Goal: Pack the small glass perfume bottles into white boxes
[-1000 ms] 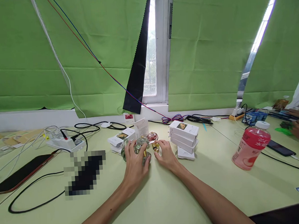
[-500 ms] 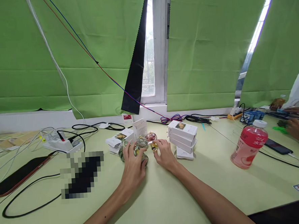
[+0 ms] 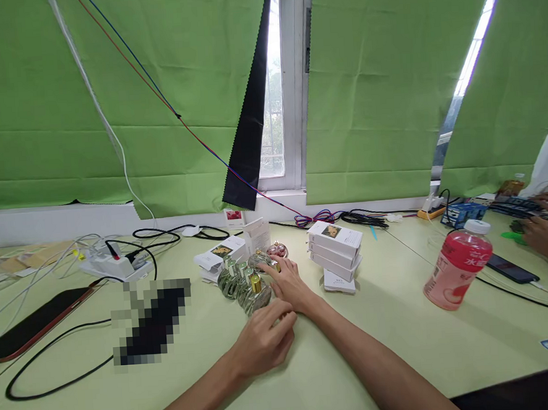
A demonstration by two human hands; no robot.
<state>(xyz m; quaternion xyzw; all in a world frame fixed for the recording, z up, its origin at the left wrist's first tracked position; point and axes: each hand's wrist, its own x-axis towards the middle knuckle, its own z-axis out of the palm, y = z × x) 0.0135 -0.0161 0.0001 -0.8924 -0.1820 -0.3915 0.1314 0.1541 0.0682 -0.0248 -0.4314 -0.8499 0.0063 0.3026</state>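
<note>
Shows bottles (image 3: pixel 242 288) clustered on the table (image 3: pixel 313 385), left of stacked boxes (image 3: pixel 335 251). Has drawn the left hand (image 3: pixel 267 336) off them, leaving them uncovered; curls its fingers, cannot tell around what, if anything. Extends the right hand (image 3: pixel 292 283) to the rear bottle (image 3: pixel 258 263); cannot tell whether gripping.

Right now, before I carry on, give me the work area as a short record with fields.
left hand: curled, just in front of the glass bottles; nothing visible in it
right hand: fingers at the cluster's back right; grip unclear
gold cap: near the cluster's front
white boxes: piled, right of both hands
drink bottle: standing, farther right
</note>
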